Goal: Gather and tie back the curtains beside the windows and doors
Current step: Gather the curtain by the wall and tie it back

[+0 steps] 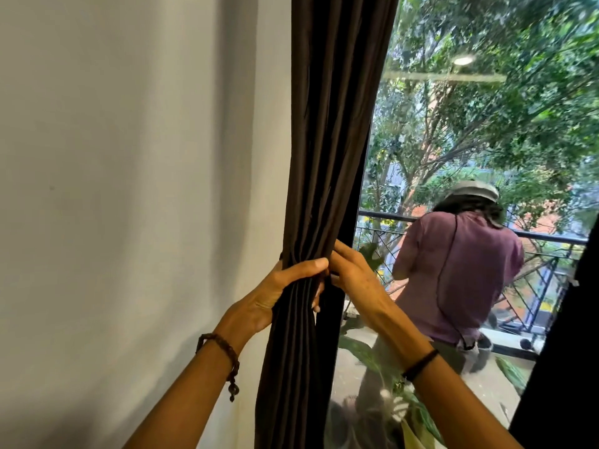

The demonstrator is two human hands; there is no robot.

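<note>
Folds of the dark brown pleated fabric curtain (327,131) were bunched at waist height against the left edge of the tall glass window (470,140), just beside the plain white wall (129,157). The left hand (278,293), a beaded bracelet (223,358) on its wrist, was clenched round the bundle from the wall side, thumb laid across the front pleats. The right hand (353,273), with a thin black band (419,364) on its wrist, met it from the window side, fingers curled into the cloth at the same height; whether they pinched a tie-back or only fabric could not be told, as no cord or strap showed clearly.

The main risk, as I judged it, was the gather springing loose: below the grip the pleats hung slack and wide, and if either hand eased off to reach for a tie, the outer folds would likely slide out and spread back over the glass. A tie set over an uneven bundle could also slip down. Beyond the glass a person in a purple shirt (457,273) stood at the black metal balcony railing (544,241), well apart and no hazard
</note>
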